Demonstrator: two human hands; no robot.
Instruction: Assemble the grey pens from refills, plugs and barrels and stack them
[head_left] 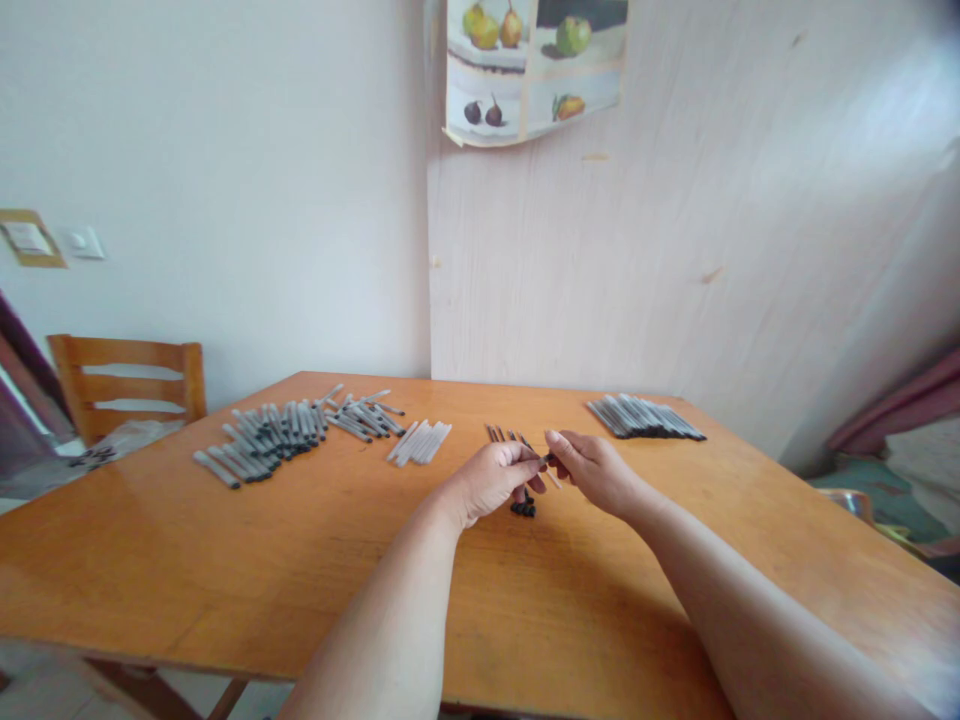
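My left hand (495,478) and my right hand (592,472) meet above the middle of the table, fingers closed in a pinch. Between their fingertips is a small black pen part (548,458), mostly hidden by the fingers. Just behind my left hand lie several thin dark pen refills (492,433), side by side. Below the fingers sits a little cluster of black pen pieces (523,509). A thin pale stick (554,481) shows under my right hand. Left of my hands, a row of clear white pen barrels (421,443) lies on the wood.
On the wooden table (300,590), a large heap of grey pens with black ends (274,435) and a looser group (365,415) lie at left. A neat row of pens (645,415) lies at back right. A wooden chair (135,355) stands beyond the left edge.
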